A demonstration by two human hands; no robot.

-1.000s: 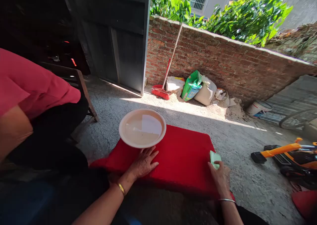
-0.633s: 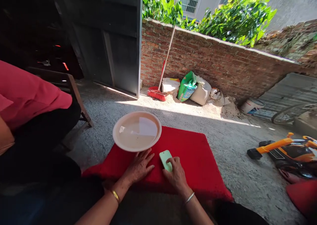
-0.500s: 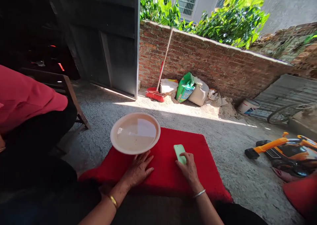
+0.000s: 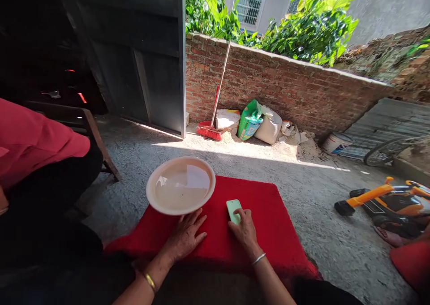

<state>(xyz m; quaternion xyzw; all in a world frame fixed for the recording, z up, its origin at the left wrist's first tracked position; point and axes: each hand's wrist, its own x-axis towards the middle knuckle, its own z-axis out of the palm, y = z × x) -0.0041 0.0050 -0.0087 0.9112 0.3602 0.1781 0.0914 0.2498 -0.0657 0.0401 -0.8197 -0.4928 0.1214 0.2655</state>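
A pale green phone [image 4: 233,208] lies at the middle of the red cloth-covered table [image 4: 258,202]. My right hand [image 4: 245,229] has its thumb and fingers closed around the phone's near end. To the left stands a wide, pale basin [image 4: 153,200] of clear liquid, with a few dark specks in it. My left hand [image 4: 186,234] lies flat on the red cloth with fingers spread, its fingertips at the basin's near rim. Whether they touch the rim I cannot tell.
A person in a red sleeve [image 4: 40,137] sits at the left by a wooden chair [image 4: 97,139]. An orange and black ride-on toy [image 4: 379,202] stands at the right. By the brick wall [image 4: 285,90] are a red broom [image 4: 211,132] and filled sacks [image 4: 249,121].
My right hand and the phone have shifted left over the red cloth, closer to my left hand. My left hand stays spread by the basin. The view has shifted slightly.
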